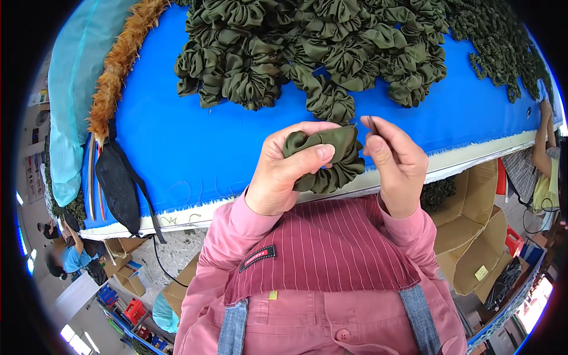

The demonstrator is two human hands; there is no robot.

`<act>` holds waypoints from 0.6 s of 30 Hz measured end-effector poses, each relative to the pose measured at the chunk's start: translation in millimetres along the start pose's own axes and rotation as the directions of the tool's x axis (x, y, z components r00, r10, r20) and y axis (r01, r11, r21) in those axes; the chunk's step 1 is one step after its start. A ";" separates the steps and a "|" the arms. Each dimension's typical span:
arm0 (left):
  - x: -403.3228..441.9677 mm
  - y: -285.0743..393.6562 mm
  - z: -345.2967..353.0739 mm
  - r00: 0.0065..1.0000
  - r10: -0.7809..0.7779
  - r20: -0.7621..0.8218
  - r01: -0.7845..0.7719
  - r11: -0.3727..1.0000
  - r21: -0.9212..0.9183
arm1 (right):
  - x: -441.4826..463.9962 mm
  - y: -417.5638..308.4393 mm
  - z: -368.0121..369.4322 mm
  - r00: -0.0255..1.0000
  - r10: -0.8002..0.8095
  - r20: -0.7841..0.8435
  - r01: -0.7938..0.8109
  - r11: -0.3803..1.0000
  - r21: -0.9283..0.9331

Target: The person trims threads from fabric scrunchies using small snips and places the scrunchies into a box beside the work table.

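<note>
My left hand (290, 163) is closed round a dark green satin scrunchie (331, 154), its thumb pressed flat on the gathered fabric. Just to the right, my right hand (393, 157) pinches a small, thin dark tool (371, 126) between thumb and fingers. Its kind is hard to make out, as most of it is hidden. The tool sits close beside the scrunchie's upper right edge. Beyond both hands lies a big pile of dark green scrunchies (254, 77) on the blue table cover (160, 136), one of them just behind the held one.
Orange-brown fluffy trim (112, 80) and a black mask (117, 177) lie at the left. More dark green gathered pieces (503, 53) are heaped at the far right. Open cardboard boxes (473, 219) stand below the table's right edge. Other people (541, 160) are at the sides.
</note>
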State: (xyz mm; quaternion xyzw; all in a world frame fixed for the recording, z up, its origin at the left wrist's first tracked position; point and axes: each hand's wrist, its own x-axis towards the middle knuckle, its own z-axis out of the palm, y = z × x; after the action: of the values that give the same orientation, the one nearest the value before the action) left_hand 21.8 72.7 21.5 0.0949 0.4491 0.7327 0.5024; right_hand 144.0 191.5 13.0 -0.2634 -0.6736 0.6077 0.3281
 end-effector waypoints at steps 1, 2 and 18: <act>0.4 -0.3 -0.6 1.000 0.001 0.001 -0.001 1.000 -0.006 | 0.2 -0.4 -0.8 0.999 -0.045 0.030 0.046 0.998 -0.053; 1.0 -0.8 -1.3 1.000 0.002 0.002 -0.002 1.000 -0.011 | 0.6 -0.8 -1.7 0.994 -0.088 0.063 0.094 0.990 -0.104; 0.6 -0.8 2.0 1.000 -0.015 -0.014 0.016 0.999 0.050 | 3.3 0.3 -1.9 0.928 -0.325 0.182 0.371 0.856 -0.359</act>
State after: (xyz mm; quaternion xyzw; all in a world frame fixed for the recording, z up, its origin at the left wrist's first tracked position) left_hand 23.2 74.4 21.9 0.0989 0.4714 0.7179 0.5026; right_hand 143.3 195.2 13.1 -0.1613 -0.8344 0.4071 0.3347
